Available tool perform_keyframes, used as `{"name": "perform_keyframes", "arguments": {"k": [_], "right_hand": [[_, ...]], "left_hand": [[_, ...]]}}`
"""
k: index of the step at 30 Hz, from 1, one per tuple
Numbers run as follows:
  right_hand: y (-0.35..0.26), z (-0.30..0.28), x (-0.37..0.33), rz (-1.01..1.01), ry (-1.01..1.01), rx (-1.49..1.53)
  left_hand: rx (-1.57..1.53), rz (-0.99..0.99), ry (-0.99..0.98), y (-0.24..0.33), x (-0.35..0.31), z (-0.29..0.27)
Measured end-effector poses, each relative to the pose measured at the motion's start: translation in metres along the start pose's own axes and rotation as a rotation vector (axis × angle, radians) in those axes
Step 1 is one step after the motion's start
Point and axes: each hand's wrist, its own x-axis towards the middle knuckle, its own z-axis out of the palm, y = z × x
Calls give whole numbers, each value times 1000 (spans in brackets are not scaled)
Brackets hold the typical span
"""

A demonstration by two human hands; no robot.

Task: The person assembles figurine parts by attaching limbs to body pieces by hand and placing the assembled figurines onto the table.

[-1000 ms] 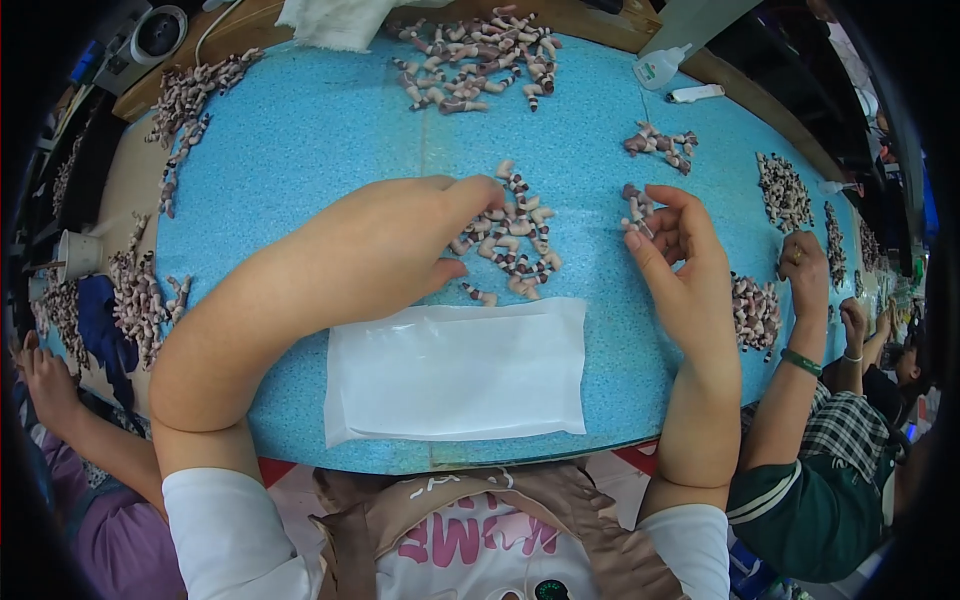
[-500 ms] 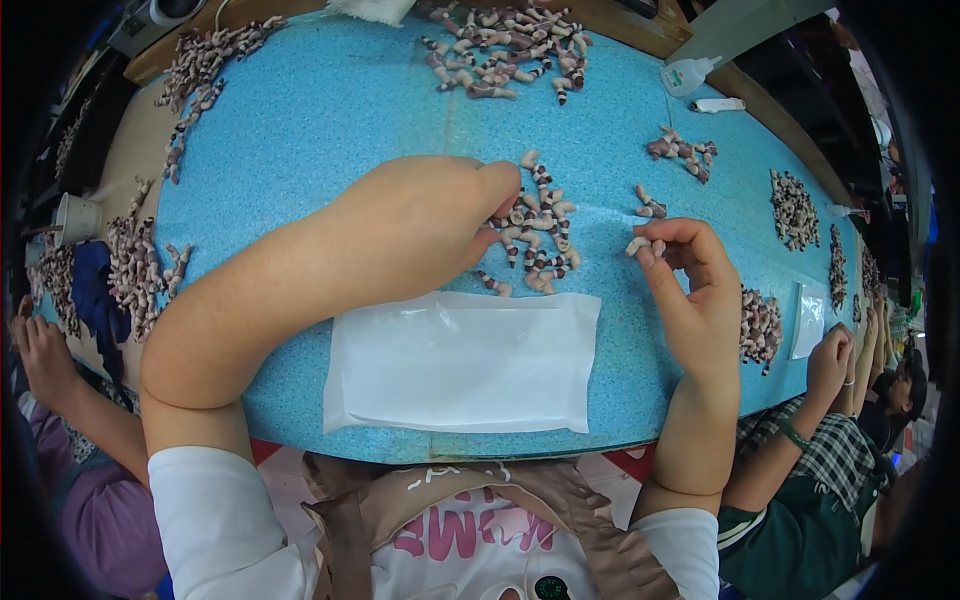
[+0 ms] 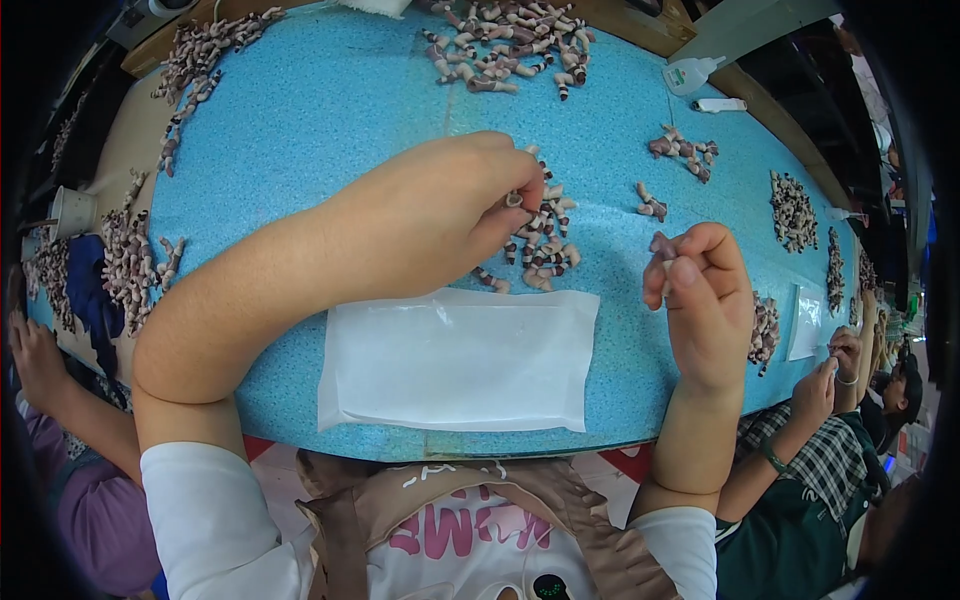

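Note:
Over the small pile of brown-and-cream limb-shaped pieces (image 3: 545,255), my left hand (image 3: 455,200) is closed in a pinch. A small dark-and-cream limb-shaped piece (image 3: 514,200) shows at its fingertips, partly covered by the fingers. To the right of the pile, my right hand (image 3: 705,300) pinches a small mauve-and-cream piece (image 3: 664,250) between thumb and fingers, its mauve end pointing up. Just beyond that hand lies a loose joined mauve-and-cream piece (image 3: 651,203). Nearer to me, a flat white packet (image 3: 458,365) lies on the blue table mat (image 3: 300,120).
Larger piles of similar pieces lie at the far middle (image 3: 510,45), far left (image 3: 205,60) and right (image 3: 793,210). A white squeeze bottle (image 3: 690,75) and a white lighter-shaped object (image 3: 719,105) are at the far right. Co-workers' hands (image 3: 45,365) show on both sides.
My left hand has shifted a little right and away from me, and a piece now shows in its pinch. My right hand has turned its piece so that the mauve end points up.

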Motion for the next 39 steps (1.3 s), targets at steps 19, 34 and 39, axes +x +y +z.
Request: {"name": "perform_keyframes", "arguments": {"k": [19, 34, 39], "right_hand": [[3, 62, -21, -437, -388, -1140], [8, 62, -24, -435, -387, -1165], [3, 64, -25, -394, -532, -1081]], "left_hand": [[-133, 36, 222, -11, 6, 18], [-128, -22, 251, -5, 3, 11], [-246, -177, 155, 1, 7, 7]]}}
